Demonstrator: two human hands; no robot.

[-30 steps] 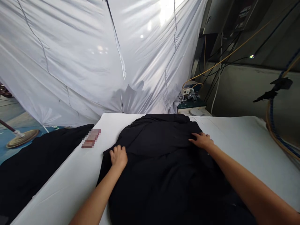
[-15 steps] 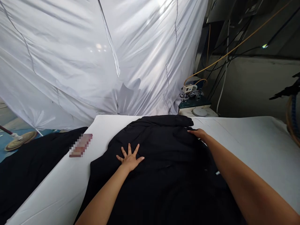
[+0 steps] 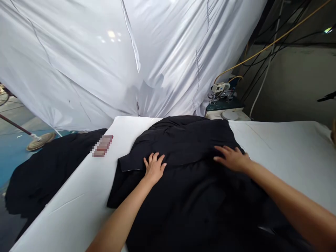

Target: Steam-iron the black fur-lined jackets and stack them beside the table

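A black garment [image 3: 183,196], perhaps a jacket, lies spread over the white table in front of me. Its upper part is folded over, and a sleeve-like flap with a straight end points left. My left hand [image 3: 154,168] rests on the cloth near that flap, fingers apart and palm down. Farther right, my right hand [image 3: 232,158] lies on the garment by its right edge with the fingers stretched out to the left. Neither hand grips the cloth.
The white table [image 3: 73,196] has a blurred-out reddish item [image 3: 103,146] at its left edge. More black cloth [image 3: 52,171] hangs or lies beyond that edge. A white curtain [image 3: 105,63] hangs behind; a sewing machine [image 3: 223,92] stands at the back right below a yellow hose [image 3: 273,42].
The garment's far part now lies folded over, its flap pointing left. My right hand has left the far right edge and come onto the cloth. The camera view has shifted slightly.
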